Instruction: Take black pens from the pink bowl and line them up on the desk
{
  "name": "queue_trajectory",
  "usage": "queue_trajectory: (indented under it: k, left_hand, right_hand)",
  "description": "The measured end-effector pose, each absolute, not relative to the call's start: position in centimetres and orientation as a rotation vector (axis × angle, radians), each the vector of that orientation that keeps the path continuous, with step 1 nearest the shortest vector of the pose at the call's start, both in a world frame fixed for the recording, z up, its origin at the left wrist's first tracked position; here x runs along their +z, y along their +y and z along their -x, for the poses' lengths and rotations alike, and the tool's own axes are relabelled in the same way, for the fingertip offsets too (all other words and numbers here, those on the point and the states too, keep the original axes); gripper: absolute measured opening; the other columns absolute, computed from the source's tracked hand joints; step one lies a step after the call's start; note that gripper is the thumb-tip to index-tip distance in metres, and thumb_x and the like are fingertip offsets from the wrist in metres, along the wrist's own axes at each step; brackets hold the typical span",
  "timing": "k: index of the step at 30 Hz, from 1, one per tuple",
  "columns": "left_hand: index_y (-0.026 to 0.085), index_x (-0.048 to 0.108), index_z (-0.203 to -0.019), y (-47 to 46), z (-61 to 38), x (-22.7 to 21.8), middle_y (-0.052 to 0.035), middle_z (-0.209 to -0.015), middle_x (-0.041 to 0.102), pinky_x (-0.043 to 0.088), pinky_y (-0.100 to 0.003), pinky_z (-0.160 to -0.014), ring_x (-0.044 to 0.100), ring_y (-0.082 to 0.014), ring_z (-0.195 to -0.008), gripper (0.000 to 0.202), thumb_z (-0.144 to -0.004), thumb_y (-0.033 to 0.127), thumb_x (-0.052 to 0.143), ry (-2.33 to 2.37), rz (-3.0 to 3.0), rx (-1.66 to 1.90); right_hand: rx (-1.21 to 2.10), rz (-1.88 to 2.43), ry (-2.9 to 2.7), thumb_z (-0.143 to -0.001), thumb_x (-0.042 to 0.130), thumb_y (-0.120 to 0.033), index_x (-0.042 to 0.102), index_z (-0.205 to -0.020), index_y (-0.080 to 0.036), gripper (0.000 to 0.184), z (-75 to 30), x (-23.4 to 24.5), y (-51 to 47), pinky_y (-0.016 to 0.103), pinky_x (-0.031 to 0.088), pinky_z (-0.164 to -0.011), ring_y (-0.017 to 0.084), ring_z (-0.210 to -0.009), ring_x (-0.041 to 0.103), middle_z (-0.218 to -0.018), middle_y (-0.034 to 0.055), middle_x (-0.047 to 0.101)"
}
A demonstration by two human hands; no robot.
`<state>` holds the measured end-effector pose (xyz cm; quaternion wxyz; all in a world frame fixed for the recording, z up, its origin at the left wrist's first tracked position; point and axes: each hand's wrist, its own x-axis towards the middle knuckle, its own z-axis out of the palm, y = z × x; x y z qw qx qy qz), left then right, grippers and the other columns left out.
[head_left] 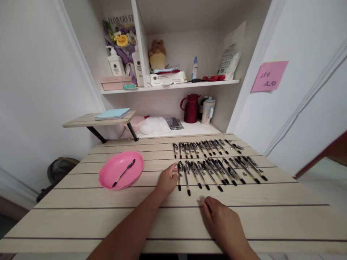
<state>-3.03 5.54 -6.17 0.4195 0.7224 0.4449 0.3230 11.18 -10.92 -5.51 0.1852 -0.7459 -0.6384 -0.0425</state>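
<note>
Black-capped pens with clear barrels lie in two rows on the slatted wooden table. The front row [200, 177] is nearer me, and the back row [195, 148] lies behind it. My left hand [167, 179] is beside the leftmost front-row pen [179, 177], its thumb and finger slightly apart at that pen; whether they touch it I cannot tell. My right hand [223, 218] rests on the table in front of the rows, fingers curled in, with nothing visible in them. To the left, a single pen [123, 173] lies slanted in a pink scalloped dish [105, 171].
Small clear and dark pieces lie among the pens. A small raised shelf [78, 121] holding blue paper [113, 113] stands at the back left. Behind the table, a cubby contains a red jug [191, 110], a light tumbler [207, 112] and a white plastic bag [154, 125].
</note>
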Motion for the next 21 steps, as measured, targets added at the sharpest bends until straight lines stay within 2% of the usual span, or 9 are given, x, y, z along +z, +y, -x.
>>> queue_trajectory:
  k: [4,8,12,15,17,19,21]
  left_hand:
    - [0.022,0.04,-0.13,4.9,2.9,-5.8,-0.0068,-0.111,0.06,0.047,-0.026,-0.072,0.058,-0.0121,-0.072,0.057,-0.074,0.019,0.048,1.123,-1.814,0.812]
    - [0.018,0.043,-0.128,4.4,3.4,-4.3,-0.0101,-0.113,0.058,0.047,-0.025,-0.069,0.057,-0.0103,-0.068,0.053,-0.075,0.02,0.047,1.119,-1.729,0.932]
    - [0.016,0.047,-0.123,5.7,6.9,-0.6,-0.0099,-0.112,0.059,0.046,-0.025,-0.071,0.058,-0.0127,-0.077,0.048,-0.075,0.021,0.048,1.292,-1.794,1.067]
    - [0.018,0.053,-0.116,7.7,12.0,2.7,-0.0078,-0.109,0.061,0.042,-0.024,-0.077,0.057,-0.0158,-0.092,0.04,-0.078,0.024,0.047,1.729,-2.039,0.875]
    - [0.017,0.06,-0.104,8.9,15.5,4.1,-0.0096,-0.104,0.063,0.041,-0.027,-0.077,0.057,-0.0195,-0.094,0.032,-0.075,0.022,0.048,1.926,-2.019,0.746]
    - [0.013,0.066,-0.081,9.7,18.1,4.5,-0.0121,-0.083,0.067,0.041,-0.03,-0.071,0.059,-0.0235,-0.083,0.019,-0.068,0.023,0.056,2.063,-1.963,0.576]
    - [0.013,0.063,-0.063,10.2,19.4,4.1,-0.0109,-0.062,0.065,0.041,-0.03,-0.066,0.06,-0.0245,-0.072,0.013,-0.06,0.025,0.063,2.133,-1.919,0.407]
  right_hand:
    - [-0.111,2.101,-1.784,-0.089,0.031,-0.032,0.051,-0.07,-0.022,0.03,-11.3,-5.6,-10.8,0.026,0.026,-0.047,0.016,-0.055,0.061,-0.063,-0.0003,0.062]
    - [-0.093,2.079,-1.784,-0.089,0.031,-0.031,0.054,-0.071,-0.022,0.03,-11.4,-5.4,-11.0,0.025,0.027,-0.048,0.017,-0.058,0.061,-0.066,0.0007,0.064]
    - [-0.041,2.102,-1.782,-0.089,0.03,-0.033,0.054,-0.069,-0.023,0.032,-11.3,-5.0,-11.2,0.025,0.028,-0.047,0.017,-0.057,0.061,-0.066,0.0016,0.064]
    - [-0.009,2.115,-1.78,-0.088,0.031,-0.036,0.054,-0.069,-0.023,0.033,-11.3,-5.0,-11.4,0.025,0.029,-0.046,0.018,-0.057,0.061,-0.066,0.0025,0.065]
    - [0.024,2.131,-1.784,-0.087,0.031,-0.038,0.055,-0.07,-0.024,0.033,-11.4,-5.0,-11.4,0.025,0.029,-0.046,0.019,-0.057,0.061,-0.067,0.0028,0.065]
    - [0.072,2.153,-1.785,-0.087,0.03,-0.04,0.054,-0.07,-0.025,0.034,-11.5,-5.1,-11.4,0.025,0.029,-0.047,0.02,-0.058,0.062,-0.066,0.003,0.065]
    - [0.114,2.167,-1.786,-0.087,0.029,-0.042,0.054,-0.07,-0.025,0.034,-11.5,-5.1,-11.4,0.025,0.03,-0.047,0.021,-0.06,0.062,-0.067,0.003,0.065]
